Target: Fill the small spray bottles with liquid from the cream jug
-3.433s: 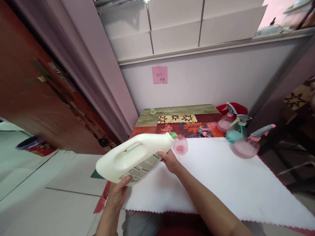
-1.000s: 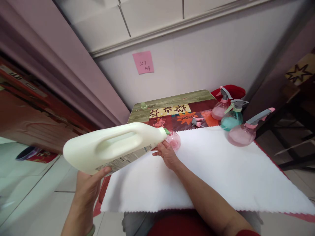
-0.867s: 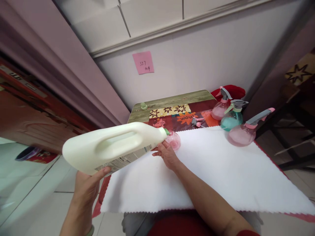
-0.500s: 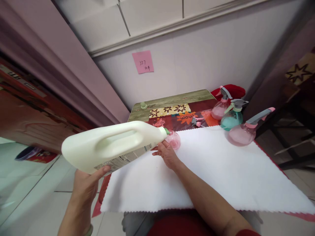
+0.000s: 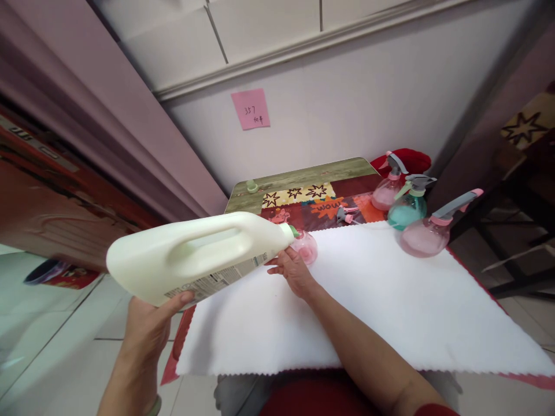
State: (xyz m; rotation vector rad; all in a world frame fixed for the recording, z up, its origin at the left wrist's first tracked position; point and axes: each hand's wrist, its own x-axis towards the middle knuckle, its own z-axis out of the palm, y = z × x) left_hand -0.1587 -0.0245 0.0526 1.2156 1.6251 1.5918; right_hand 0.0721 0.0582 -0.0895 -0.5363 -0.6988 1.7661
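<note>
The left hand (image 5: pixel 150 318) is holding the bottom end of a big white jug (image 5: pixel 147 248), which is lying sideways in the air. Its green spout (image 5: pixel 295 231) is pointing at a small pink bottle (image 5: pixel 309 249), which is standing on the table (image 5: pixel 303 177). The right hand (image 5: pixel 297 274) is touching near the jug's neck; I cannot tell if it is gripping.

Jug (image 5: pixel 203 266) left of spray bottles (image 5: pixel 407 215)
</note>
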